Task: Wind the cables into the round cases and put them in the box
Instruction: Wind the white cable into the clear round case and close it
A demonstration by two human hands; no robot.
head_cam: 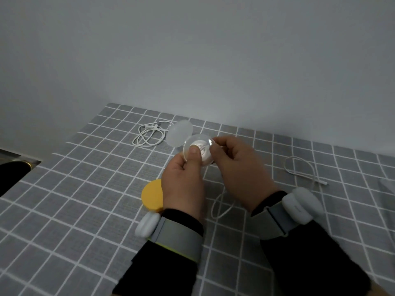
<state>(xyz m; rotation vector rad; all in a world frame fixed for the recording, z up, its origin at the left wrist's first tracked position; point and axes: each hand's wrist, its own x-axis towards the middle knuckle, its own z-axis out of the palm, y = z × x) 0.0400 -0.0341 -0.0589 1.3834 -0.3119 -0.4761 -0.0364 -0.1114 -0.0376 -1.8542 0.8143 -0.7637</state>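
My left hand [183,178] grips a clear round case [199,149] above the table, thumb pressed on its front face. My right hand [237,167] pinches the case's right rim. A white cable [221,205] hangs from the case and loops on the cloth between my wrists. A second clear round case [179,133] lies just behind the held one. A coiled white cable [149,135] lies at the back left. Another white cable [303,169] lies loose at the right. A yellow round case [152,196] sits left of my left hand. No box is in view.
The table wears a grey cloth with a white grid [85,199]. A plain wall [192,50] stands close behind it. A dark opening [12,174] lies past the table's left edge. Both wrists carry grey bands with white sensor pods.
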